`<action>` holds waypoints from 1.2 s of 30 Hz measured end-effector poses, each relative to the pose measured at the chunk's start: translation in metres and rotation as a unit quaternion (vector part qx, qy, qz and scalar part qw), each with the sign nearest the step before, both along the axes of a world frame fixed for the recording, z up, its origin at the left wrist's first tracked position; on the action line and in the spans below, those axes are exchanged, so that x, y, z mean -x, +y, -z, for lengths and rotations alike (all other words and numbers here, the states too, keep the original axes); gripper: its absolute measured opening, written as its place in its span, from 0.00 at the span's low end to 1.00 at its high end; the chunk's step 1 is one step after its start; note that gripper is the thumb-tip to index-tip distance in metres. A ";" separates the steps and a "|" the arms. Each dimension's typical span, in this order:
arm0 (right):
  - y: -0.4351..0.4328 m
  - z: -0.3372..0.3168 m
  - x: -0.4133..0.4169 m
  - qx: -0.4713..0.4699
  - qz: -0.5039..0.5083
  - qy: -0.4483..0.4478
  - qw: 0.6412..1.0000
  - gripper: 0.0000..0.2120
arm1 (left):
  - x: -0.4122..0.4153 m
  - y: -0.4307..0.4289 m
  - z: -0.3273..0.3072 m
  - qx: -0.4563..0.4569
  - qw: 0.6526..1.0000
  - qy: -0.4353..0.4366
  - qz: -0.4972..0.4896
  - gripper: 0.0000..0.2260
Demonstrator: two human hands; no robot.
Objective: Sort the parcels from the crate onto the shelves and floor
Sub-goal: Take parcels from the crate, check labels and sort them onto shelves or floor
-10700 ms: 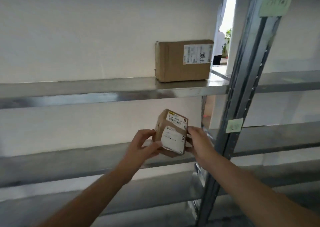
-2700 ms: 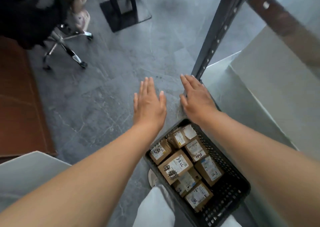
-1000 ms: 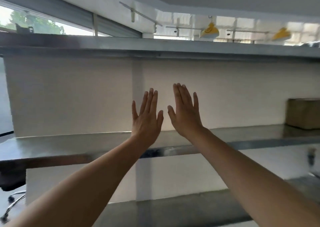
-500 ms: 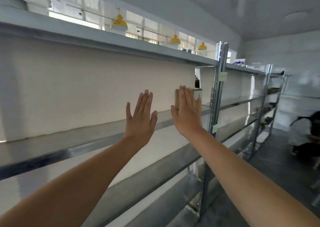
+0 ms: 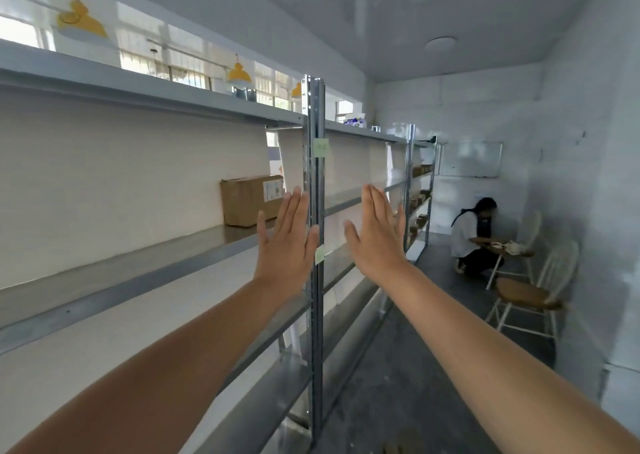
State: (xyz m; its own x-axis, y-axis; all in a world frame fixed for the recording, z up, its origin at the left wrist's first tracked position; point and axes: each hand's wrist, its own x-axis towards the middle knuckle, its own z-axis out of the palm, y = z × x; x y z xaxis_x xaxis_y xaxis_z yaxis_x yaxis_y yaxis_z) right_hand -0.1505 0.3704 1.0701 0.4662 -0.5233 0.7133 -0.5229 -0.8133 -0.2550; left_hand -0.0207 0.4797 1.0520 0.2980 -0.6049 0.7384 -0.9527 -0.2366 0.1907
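Left hand (image 5: 287,242): in the centre of the frame, raised flat with the fingers straight and together; it is released and holds nothing.
Right hand (image 5: 375,235): just right of centre, raised flat in the same way, also released and empty.
Step in hand: by my judgement the hands are between two parcels, so the next parcel has to be fetched from the crate, which is not in view.
How to do it well: take one parcel with both hands, read its label first, then compare it with the notes on the rack before choosing a level; set it flat and well back from the edge.
Upright post (image 5: 316,176): behind the hands and between them in the picture; the left hand overlaps it, and I cannot tell if they touch.
Green note (image 5: 321,147): stuck on the post above the hands; the writing is too small to read.
Shelf (image 5: 138,270): runs from the lower left toward the centre.
Parcel (image 5: 251,199): a brown cardboard box standing upright on this shelf, left of centre, behind the left hand's fingertips and apart from them.
Small parcels (image 5: 420,199): on the far rack, right of the right hand.
Far right: a person (image 5: 472,235) crouches near a white chair (image 5: 530,294).
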 end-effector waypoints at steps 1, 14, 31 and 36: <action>-0.010 0.004 0.004 0.003 0.005 0.006 1.000 0.33 | 0.003 -0.014 0.004 -0.002 1.000 0.000 0.008 0.25; -0.122 0.040 -0.002 -0.022 0.114 0.036 0.993 0.33 | -0.009 -0.146 0.041 -0.022 0.993 0.029 0.111 0.26; -0.222 0.029 -0.091 -0.010 0.260 0.097 0.961 0.32 | -0.105 -0.311 0.068 -0.024 0.978 -0.002 0.209 0.27; -0.244 0.045 -0.104 -0.029 0.283 0.124 0.951 0.33 | -0.108 -0.335 0.079 -0.046 0.968 -0.021 0.246 0.27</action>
